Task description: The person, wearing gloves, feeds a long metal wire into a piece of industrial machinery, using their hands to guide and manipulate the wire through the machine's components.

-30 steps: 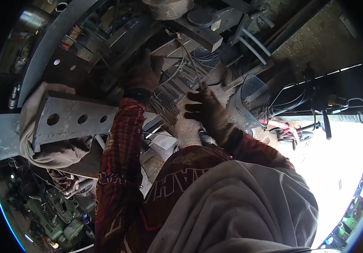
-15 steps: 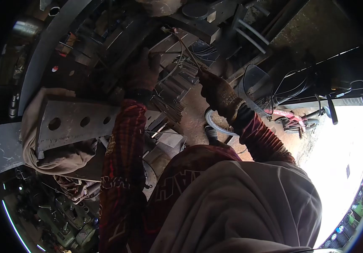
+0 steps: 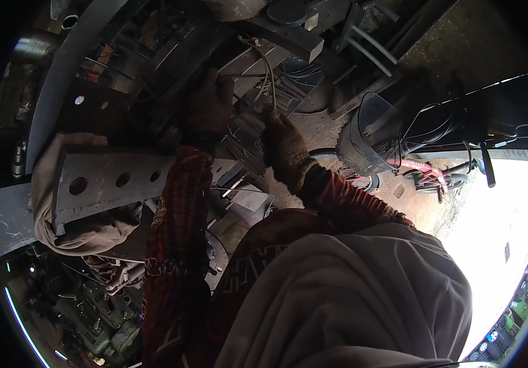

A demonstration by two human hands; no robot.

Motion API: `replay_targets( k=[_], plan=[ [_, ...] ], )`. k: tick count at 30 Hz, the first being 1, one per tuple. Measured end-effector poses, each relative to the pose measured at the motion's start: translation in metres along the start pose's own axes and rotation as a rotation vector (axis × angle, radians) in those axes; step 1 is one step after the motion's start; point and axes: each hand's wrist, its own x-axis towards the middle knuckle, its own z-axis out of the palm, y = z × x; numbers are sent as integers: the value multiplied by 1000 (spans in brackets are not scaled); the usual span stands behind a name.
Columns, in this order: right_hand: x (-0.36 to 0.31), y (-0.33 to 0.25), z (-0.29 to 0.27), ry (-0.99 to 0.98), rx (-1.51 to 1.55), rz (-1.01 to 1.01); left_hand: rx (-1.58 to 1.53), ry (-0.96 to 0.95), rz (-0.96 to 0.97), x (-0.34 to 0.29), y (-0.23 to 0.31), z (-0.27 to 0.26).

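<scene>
So the thin bent rod (image 3: 272,83) (could be stiff cable, hard to tell) runs up from the person's right hand (image 3: 285,147) to the dark metalwork near the top. The gloved right fingers look curled round its lower end. The left hand (image 3: 206,107), also gloved, is up in the shadows beside a dark frame; can't tell if those fingers are gripping anything or just resting there.

For doing this well, imo: a firm grip with the fist in line with the rod, so it doesn't twist in the glove. It's curved and probably springy, so I'd want the face well back from the free end and the left hand braced on something solid. Loose cuffs near all those edges would worry me too.

Below and between the hands there's a pile of metal strips (image 3: 242,153), then a grey plate with round holes (image 3: 100,168) by the left forearm, and off to the right a mesh basket (image 3: 362,144) and a red bike frame (image 3: 420,165).

Writing-wise: big outlined letters on the shirt (image 3: 245,273), more pale lettering on the left sleeve (image 3: 166,267), and a pale marking on the bike frame, too small to make out.
</scene>
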Motion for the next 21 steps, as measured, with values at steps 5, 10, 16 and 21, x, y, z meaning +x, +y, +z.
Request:
replay_targets(
  k=[5, 10, 16, 21],
  plan=[
    [17, -50, -29, -48, -471, -51, 41, 78, 94, 1, 3, -2],
    [27, -16, -14, 6, -76, -178, 43, 93, 104, -4, 10, -1],
    [68, 50, 41, 349, -613, -767, -48, 16, 89, -1, 11, -5],
    [50, -4, 9, 65, -1349, -966, -99, 68, 80, -4, 5, -7]
  ],
)
